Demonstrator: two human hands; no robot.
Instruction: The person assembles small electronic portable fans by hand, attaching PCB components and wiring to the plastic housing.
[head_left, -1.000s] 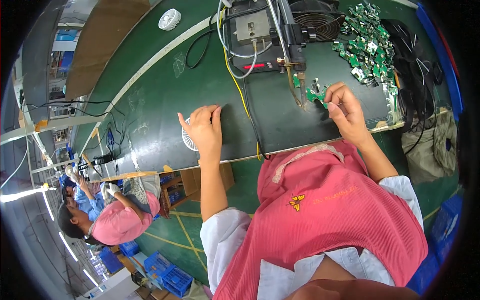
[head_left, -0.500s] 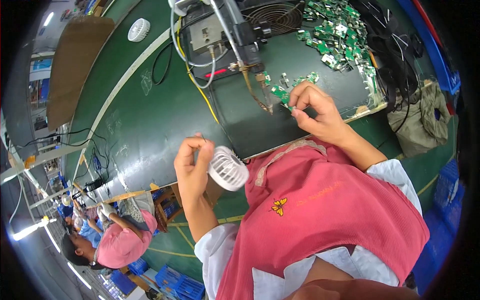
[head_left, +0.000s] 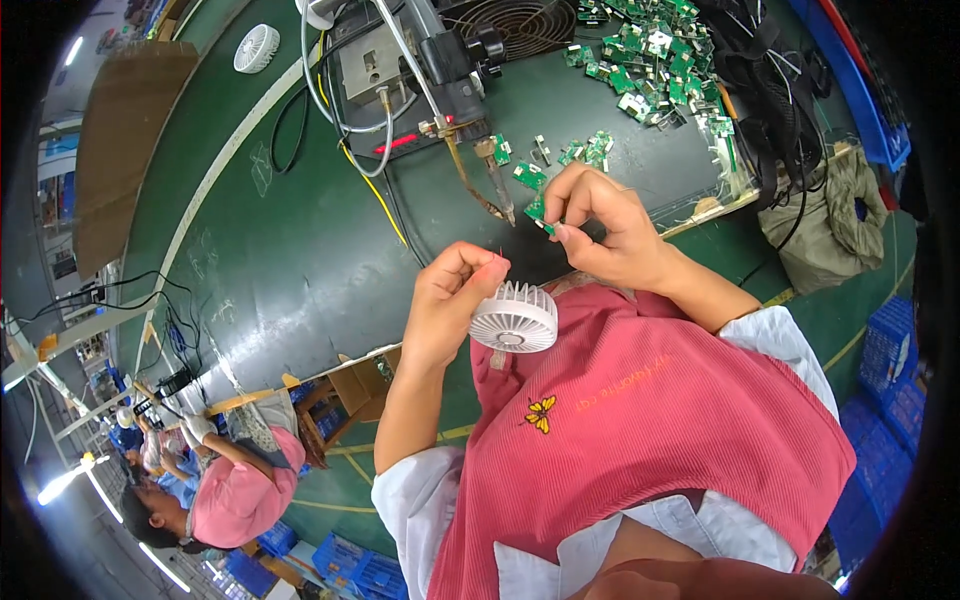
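My left hand (head_left: 450, 300) is closed in a pinch at the near edge of the bench. A white round fan head (head_left: 513, 325) with a slatted cage is held at its fingers, and a thin reddish wire end pokes up at the fingertips. Just to the right, my right hand (head_left: 605, 225) pinches a small green circuit board (head_left: 541, 214) between thumb and fingers. The soldering machine's tip (head_left: 508, 214) points down just left of that board, apart from it. Another green board (head_left: 529, 175) lies behind the held one.
The soldering machine (head_left: 400, 90) stands at the back, with a coiled wire (head_left: 520, 28) behind. Many green boards are heaped (head_left: 660, 60) at the back right, beside black cables (head_left: 770, 90). A second white fan head (head_left: 257, 48) lies far left. A co-worker in pink (head_left: 245, 490) sits at lower left.
My left hand has moved right and slightly up with the fan head, which has turned to show its round slatted face. My right hand keeps the board close to the soldering tip.
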